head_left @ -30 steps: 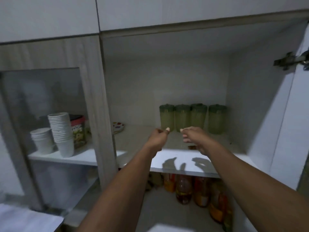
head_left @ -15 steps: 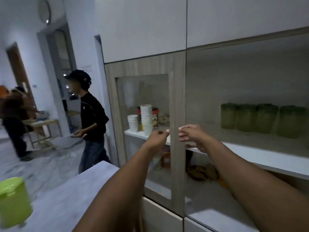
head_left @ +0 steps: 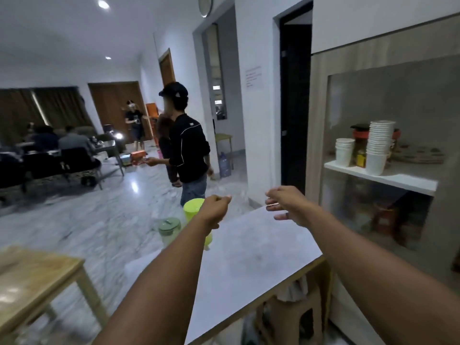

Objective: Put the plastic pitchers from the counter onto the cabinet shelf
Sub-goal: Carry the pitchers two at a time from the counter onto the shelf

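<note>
A bright lime-green plastic pitcher (head_left: 193,207) stands at the far left end of the grey counter (head_left: 249,260), partly hidden behind my left forearm. Beside it on the left is a paler sage-green pitcher (head_left: 169,230) with a lid. My left hand (head_left: 215,207) hovers just right of the lime pitcher, fingers curled, holding nothing. My right hand (head_left: 286,204) is held out over the counter's far end, fingers loosely apart and empty. The cabinet shelf with the other pitchers is out of view to the right.
A glass-fronted cabinet (head_left: 388,150) on the right holds stacked white paper cups (head_left: 379,148) on a white shelf. A person in a black cap (head_left: 186,145) stands just beyond the counter. A wooden table (head_left: 37,277) sits at lower left. More people are further back.
My view has swung left from the open cabinet shelf to the counter end. The two pitchers on the counter have come into view. Both hands stay outstretched and empty.
</note>
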`<state>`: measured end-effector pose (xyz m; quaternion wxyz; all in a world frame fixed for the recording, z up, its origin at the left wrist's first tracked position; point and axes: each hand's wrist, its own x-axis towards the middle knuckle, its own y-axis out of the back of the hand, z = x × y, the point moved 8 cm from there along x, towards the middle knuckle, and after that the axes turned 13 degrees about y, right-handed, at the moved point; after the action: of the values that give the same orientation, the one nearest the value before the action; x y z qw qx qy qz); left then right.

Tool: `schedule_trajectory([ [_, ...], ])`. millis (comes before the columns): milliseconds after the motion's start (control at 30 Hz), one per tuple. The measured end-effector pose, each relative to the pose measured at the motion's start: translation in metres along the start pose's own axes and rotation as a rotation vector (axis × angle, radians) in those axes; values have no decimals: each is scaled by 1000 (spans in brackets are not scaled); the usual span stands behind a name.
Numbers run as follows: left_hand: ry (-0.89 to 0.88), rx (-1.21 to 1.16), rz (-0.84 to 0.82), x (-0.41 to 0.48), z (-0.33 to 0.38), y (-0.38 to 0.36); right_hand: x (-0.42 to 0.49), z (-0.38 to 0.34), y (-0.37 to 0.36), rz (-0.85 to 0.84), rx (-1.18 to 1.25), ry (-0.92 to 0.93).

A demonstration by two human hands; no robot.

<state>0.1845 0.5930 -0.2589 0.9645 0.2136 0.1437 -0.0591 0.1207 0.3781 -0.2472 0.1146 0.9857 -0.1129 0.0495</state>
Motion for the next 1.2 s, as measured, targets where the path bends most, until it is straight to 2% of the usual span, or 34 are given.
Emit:
schedule_trajectory([
  [200,156,-84,104,51,-85,95,38,27,-114,-138,-23,-78],
  [533,379,-75,252,180,-178,154,173,124,-243,-268,-37,-213],
  [733,567,-103,269,271,-228,138,261,182,-286,-313,-28,-319],
  [1000,656,-204,335,346,-262,109,320,234,-317,-328,6,-373],
  [1200,660,-311,376,362,-272,109,332,241,-327,-350,75,-342],
])
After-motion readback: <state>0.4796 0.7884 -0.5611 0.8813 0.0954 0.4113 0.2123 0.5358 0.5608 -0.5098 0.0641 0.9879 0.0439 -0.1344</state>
